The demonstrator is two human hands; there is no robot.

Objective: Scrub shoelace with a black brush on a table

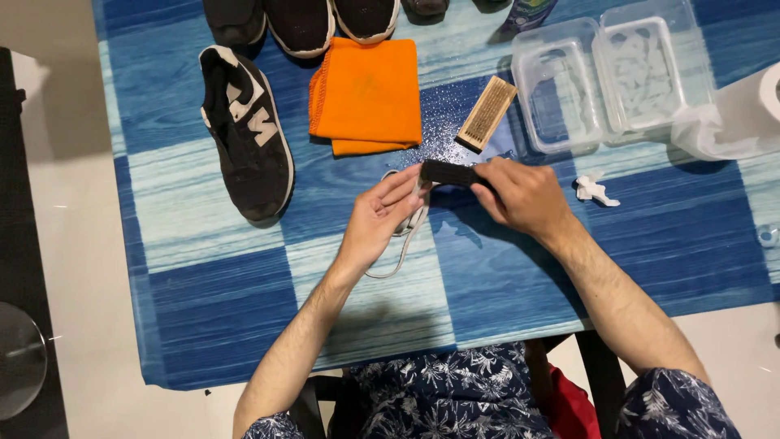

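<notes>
My right hand (pixel 524 195) grips a small black brush (pixel 448 172) held level above the table. My left hand (pixel 380 218) lies palm up just left of it and holds a white shoelace (pixel 400 244), whose loop trails down onto the cloth. The brush's left end touches my left fingertips. A black sneaker with white markings (pixel 246 132) lies on its side at the left, without its lace.
A blue striped tablecloth (pixel 219 276) covers the table. A folded orange cloth (pixel 366 96), a wooden brush (pixel 486 113), two clear plastic tubs (pixel 609 77), a paper roll (pixel 743 110), a crumpled tissue (pixel 593 189) and more shoes (pixel 305 20) lie around.
</notes>
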